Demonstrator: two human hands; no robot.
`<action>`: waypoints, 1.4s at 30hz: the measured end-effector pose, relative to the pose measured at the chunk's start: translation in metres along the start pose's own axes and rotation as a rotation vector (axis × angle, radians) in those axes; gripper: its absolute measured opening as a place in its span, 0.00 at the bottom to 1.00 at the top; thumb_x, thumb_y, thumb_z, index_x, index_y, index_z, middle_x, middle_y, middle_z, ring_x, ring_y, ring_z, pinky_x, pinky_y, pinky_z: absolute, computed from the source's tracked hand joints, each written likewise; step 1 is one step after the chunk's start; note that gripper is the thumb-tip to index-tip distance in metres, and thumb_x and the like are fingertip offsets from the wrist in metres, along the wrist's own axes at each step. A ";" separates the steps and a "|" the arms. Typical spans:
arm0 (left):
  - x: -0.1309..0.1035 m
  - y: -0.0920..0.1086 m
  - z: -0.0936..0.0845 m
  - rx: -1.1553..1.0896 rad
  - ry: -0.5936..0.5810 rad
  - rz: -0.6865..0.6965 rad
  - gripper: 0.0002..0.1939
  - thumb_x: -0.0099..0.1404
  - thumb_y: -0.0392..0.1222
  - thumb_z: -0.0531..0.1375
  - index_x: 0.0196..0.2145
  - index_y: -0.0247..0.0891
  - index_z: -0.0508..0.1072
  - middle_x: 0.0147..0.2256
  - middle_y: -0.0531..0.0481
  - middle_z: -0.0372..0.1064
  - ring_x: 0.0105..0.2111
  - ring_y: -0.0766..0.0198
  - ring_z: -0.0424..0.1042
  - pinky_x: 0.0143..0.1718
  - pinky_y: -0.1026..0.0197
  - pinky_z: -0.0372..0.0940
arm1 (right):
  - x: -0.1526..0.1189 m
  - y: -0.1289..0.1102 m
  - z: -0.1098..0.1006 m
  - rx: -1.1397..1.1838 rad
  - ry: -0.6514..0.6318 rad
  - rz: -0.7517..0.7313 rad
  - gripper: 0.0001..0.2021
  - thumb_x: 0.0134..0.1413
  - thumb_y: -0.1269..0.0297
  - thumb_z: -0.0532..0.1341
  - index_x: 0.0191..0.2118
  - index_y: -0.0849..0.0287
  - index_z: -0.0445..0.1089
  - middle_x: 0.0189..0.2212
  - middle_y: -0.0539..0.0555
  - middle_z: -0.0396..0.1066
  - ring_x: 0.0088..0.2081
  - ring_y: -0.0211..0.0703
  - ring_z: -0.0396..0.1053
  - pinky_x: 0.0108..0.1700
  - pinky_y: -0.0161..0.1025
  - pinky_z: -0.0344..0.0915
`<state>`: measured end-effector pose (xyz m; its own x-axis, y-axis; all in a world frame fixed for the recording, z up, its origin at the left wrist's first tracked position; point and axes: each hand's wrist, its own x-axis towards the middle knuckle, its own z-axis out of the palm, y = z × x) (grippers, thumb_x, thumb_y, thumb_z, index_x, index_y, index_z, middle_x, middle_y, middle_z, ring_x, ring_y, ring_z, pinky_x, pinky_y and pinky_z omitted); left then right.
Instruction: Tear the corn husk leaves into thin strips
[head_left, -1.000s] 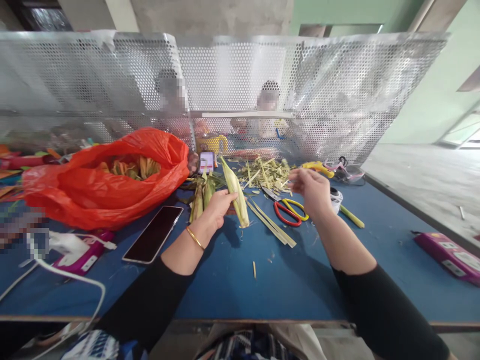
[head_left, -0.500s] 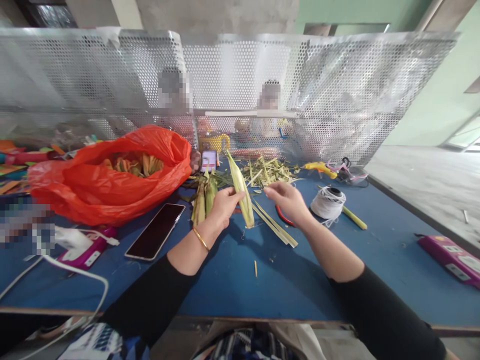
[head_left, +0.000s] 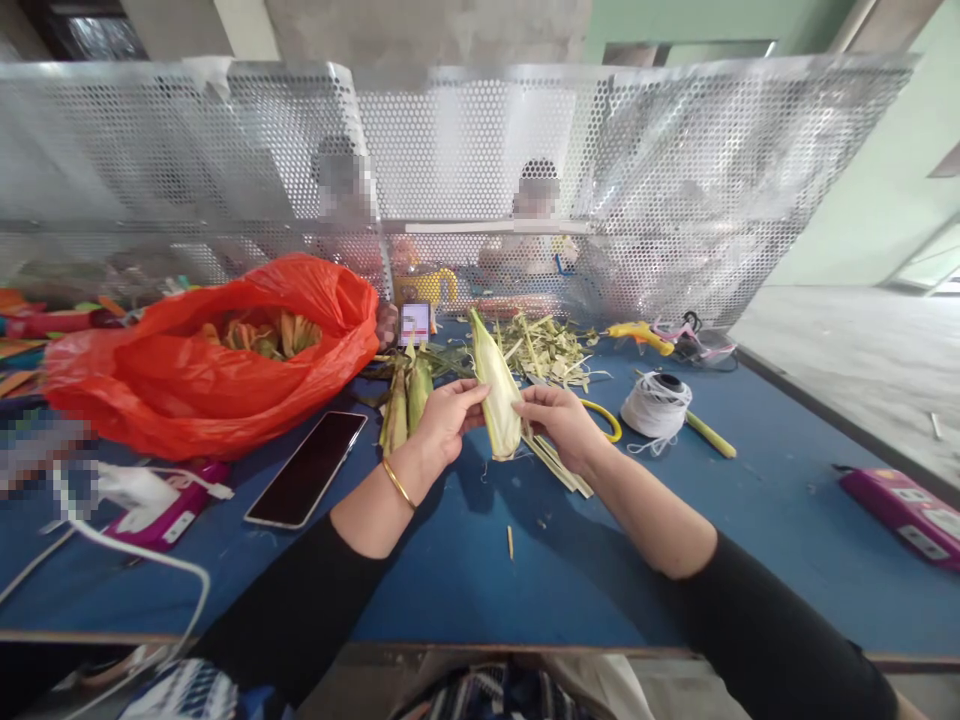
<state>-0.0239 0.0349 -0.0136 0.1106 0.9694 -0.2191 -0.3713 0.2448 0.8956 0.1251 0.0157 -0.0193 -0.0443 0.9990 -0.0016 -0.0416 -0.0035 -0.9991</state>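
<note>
Corn husk (head_left: 496, 395), one, pale inside, open face up; held above the table (head_left: 450, 590), between the two hands, its pointed tip directed away from the wearer. Left hand (head_left: 450, 415): thumb and fingers pinching the husk's left edge; gold bangle (head_left: 399, 485) at the wrist. Right hand (head_left: 559, 415): thumb and fingers pinching the right edge.

Just beside the grip, right: flat pale strips (head_left: 559, 468), partly under the right hand; a yellow loop handle (head_left: 606, 420), partly hidden by that hand. Beyond the grip: heap of shredded trimmings (head_left: 551, 345). Left of the grip: unopened husk bundle (head_left: 409, 395); then dark-screened phone (head_left: 307, 470); beyond it, red plastic bag (head_left: 225, 400), open, dry husks (head_left: 281, 335) within. Nearer the wearer: one small sliver (head_left: 510, 543).

Right of the grip: white thread spool (head_left: 656, 408), green stalk (head_left: 710, 436) just behind it to the right; farther off, yellow glue gun (head_left: 641, 336). Well apart, far right: purple power strip (head_left: 904, 510). Behind all: perforated metal screen (head_left: 480, 130).
</note>
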 end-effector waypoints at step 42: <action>-0.002 -0.011 0.006 -0.048 0.048 -0.025 0.05 0.50 0.32 0.68 0.26 0.33 0.75 0.24 0.48 0.74 0.24 0.66 0.72 0.27 0.64 0.69 | -0.001 0.007 -0.003 -0.695 0.400 -0.517 0.16 0.49 0.58 0.60 0.44 0.57 0.67 0.41 0.59 0.71 0.43 0.50 0.69 0.43 0.46 0.66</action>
<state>-0.0145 0.0301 -0.0212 0.0764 0.9623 -0.2611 -0.4131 0.2689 0.8701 0.1274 0.0144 -0.0269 0.1631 0.8109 0.5620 0.6478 0.3417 -0.6809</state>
